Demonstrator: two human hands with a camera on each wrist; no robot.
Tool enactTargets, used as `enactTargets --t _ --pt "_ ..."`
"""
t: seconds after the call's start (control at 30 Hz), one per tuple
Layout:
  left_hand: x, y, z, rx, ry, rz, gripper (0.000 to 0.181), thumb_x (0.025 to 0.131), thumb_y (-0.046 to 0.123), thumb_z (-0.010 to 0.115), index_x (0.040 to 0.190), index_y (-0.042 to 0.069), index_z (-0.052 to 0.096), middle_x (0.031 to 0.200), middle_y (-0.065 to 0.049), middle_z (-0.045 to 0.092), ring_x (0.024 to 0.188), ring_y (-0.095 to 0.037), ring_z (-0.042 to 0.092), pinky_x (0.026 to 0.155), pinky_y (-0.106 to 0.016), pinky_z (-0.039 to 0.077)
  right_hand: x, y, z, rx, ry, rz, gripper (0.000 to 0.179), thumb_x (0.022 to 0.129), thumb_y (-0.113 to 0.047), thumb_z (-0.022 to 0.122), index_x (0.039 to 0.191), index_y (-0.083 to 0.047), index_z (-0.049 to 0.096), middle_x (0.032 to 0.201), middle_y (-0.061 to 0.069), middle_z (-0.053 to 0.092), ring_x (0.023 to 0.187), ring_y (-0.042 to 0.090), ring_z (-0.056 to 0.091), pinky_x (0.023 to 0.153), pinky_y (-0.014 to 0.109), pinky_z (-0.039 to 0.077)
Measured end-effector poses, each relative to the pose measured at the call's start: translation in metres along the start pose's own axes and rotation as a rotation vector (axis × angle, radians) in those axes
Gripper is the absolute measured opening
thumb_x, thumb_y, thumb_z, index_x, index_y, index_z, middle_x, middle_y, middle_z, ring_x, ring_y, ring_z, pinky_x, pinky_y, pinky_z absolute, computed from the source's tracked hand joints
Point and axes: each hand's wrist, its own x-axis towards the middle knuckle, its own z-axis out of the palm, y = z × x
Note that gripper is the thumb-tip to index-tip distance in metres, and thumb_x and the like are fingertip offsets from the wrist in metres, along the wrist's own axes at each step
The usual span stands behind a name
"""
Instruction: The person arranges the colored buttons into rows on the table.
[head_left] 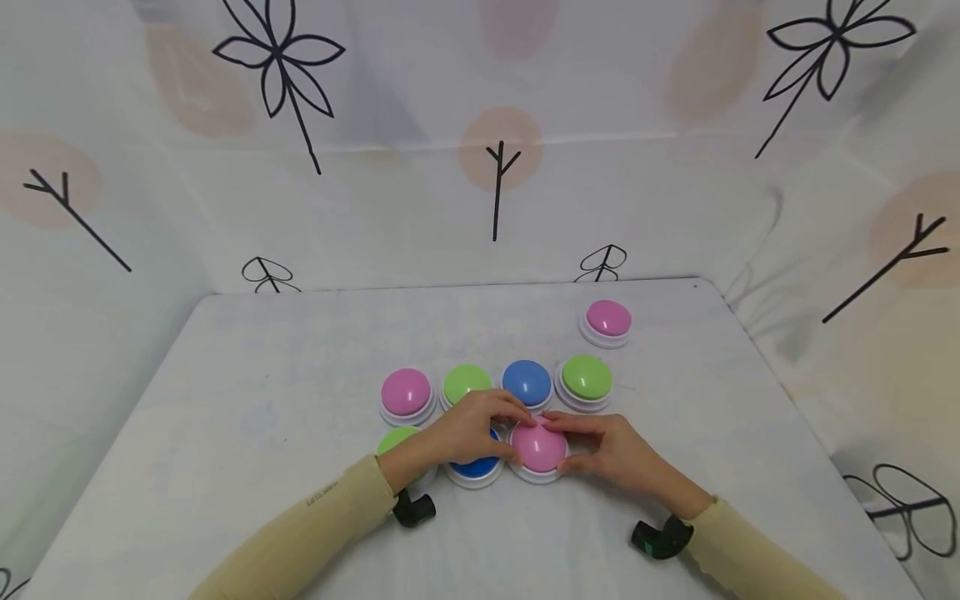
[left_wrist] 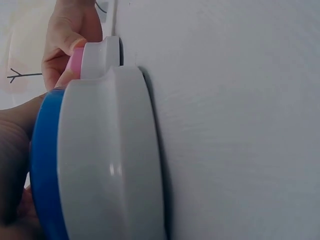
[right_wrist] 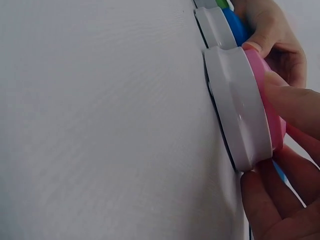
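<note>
A pink dome push button (head_left: 542, 450) on a white round base sits at the right end of the front row, between both hands. My left hand (head_left: 476, 427) reaches across a dark blue button (head_left: 476, 470) and holds the pink one's left side with thumb and fingertips. From the other side my right hand (head_left: 618, 450) grips it, thumb near the front and fingers at the back. In the right wrist view, the thumb lies on the pink dome (right_wrist: 260, 75) and fingertips meet the white base (right_wrist: 240, 110). The left forearm partly hides a green button (head_left: 395, 437).
Behind stands a row: a pink button (head_left: 406, 392), a green button (head_left: 467, 382), a blue button (head_left: 527, 382) and another green button (head_left: 587, 377). One more pink button (head_left: 608, 318) sits apart at the back right. Patterned cloth (head_left: 420, 208) surrounds the white table (head_left: 262, 367).
</note>
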Motion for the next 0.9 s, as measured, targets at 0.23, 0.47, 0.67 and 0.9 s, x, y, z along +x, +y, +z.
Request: enactTargets --t 0.23,0.47,0.67,0.9 --pt "0.001 -0.001 -0.001 0.002 -0.010 0.007 0.043 0.081 0.021 0.085 0.123 0.019 0.072 0.119 0.006 0.065 0.105 -0.007 0.057 0.086 -0.019 0.049 0.000 -0.002 -0.001 0.021 -0.015 0.026 0.049 0.086 -0.026 0.080 0.131 -0.014 0.067 0.136 -0.001 0.062 0.129 0.023 0.054 0.099 0.034 0.048" --pt "0.002 0.001 -0.006 -0.046 0.000 0.033 0.035 0.085 0.014 0.081 0.119 0.015 0.072 0.115 0.005 0.066 0.103 -0.009 0.059 0.087 -0.021 0.051 -0.001 -0.002 -0.001 0.020 0.009 0.010 0.045 0.085 -0.023 0.080 0.128 -0.013 0.069 0.135 0.001 0.062 0.128 0.023 0.055 0.098 0.032 0.049" --pt "0.006 0.004 -0.012 -0.065 0.018 0.052 0.029 0.089 0.014 0.077 0.118 0.014 0.072 0.112 0.003 0.069 0.103 -0.008 0.062 0.088 -0.021 0.051 -0.002 -0.003 -0.004 0.025 0.051 0.003 0.041 0.087 -0.020 0.079 0.126 -0.014 0.070 0.133 0.003 0.064 0.121 0.018 0.060 0.096 0.033 0.051" --pt "0.018 0.007 -0.019 -0.103 0.043 0.099 0.025 0.091 0.010 0.073 0.115 0.006 0.072 0.109 -0.004 0.072 0.100 -0.013 0.064 0.086 -0.026 0.054 -0.004 -0.003 -0.011 0.058 0.080 -0.002 0.038 0.088 -0.016 0.078 0.125 -0.010 0.070 0.131 0.007 0.065 0.120 0.010 0.060 0.096 0.036 0.051"
